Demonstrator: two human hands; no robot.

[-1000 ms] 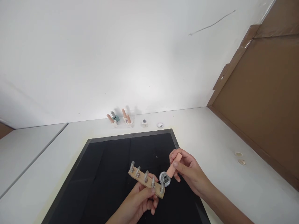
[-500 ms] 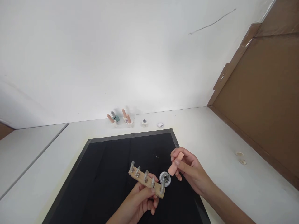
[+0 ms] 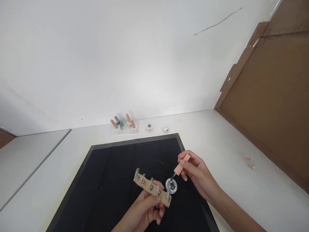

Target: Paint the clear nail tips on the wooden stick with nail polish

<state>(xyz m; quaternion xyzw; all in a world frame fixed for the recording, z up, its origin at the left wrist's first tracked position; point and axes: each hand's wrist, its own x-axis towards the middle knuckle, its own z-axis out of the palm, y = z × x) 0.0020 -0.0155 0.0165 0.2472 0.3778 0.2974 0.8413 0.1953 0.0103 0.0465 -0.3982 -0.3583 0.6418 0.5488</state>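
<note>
Left hand (image 3: 147,208), grip closed on pegged wooden strip (image 3: 147,187), was over black mat (image 3: 116,170), toward mat's right edge. Round dish (image 3: 175,187) was by strip's right end. Right hand (image 3: 196,169), grip pinched tight, held brush (image 3: 178,169), tip at dish: likely wetting step. Next move called for steady hands. Little bottles (image 3: 134,129) stood near far edge of desk (image 3: 205,129).

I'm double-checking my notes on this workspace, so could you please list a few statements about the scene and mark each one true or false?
1. The left hand holds a beige strip. True.
2. The right hand is empty. False: it holds a peach handle with a dark brush.
3. Five upright pieces stand on the strip. True.
4. The teal bottle stands on the black mat. False: it stands on the white table, beyond the mat.
5. The brush reaches to a round silver dish. True.
</note>
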